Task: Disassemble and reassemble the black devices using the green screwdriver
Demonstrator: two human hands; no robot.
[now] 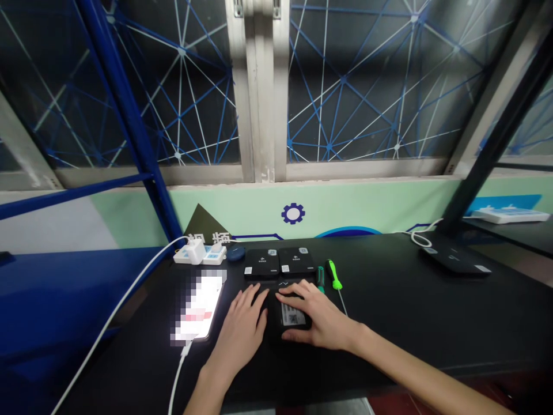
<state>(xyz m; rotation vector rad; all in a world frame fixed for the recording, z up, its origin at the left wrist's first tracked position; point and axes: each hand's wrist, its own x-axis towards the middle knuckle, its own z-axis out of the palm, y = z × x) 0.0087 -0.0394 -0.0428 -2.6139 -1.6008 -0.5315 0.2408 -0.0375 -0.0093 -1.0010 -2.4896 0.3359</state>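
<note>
While facing a smooth black tabletop (415,311), has the bare right hand (322,317) over a flat black box with a pale printed label (292,314), with thumb and fingers parted across it. Has the bare left hand (242,323) palm down at the left side of the box, with fingers extended and loosely spread. Cannot tell, for either, whether gripping or merely resting. Has the box on the tabletop between both hands, in front of two flat black cases (261,263) lying side by side. Nearby, to the right, has a teal tool handle (320,278) and a bright green-handled screwdriver (333,274); to the left, a lit smartphone (203,305) on a white cable (175,380).
</note>
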